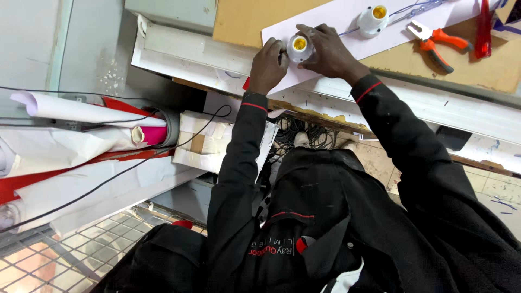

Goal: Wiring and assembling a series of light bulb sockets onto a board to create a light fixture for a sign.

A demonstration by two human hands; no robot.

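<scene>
A white lamp holder (300, 48) with a yellow inside sits on a white board (336, 16) laid across a brown bench top. My left hand (268, 64) grips its left side and my right hand (330, 50) wraps its right side. Both arms wear black sleeves with a red stripe at the cuff. A second white lamp holder (373, 19) sits further along the board, joined by thin wires (410, 10).
Orange-handled pliers (434, 43) and a red-handled tool (483, 27) lie on the bench (488, 65) to the right. Rolled papers (87, 108), a pink roll (154, 134) and a black cable (108, 182) lie at left. A wire mesh (81, 249) is below left.
</scene>
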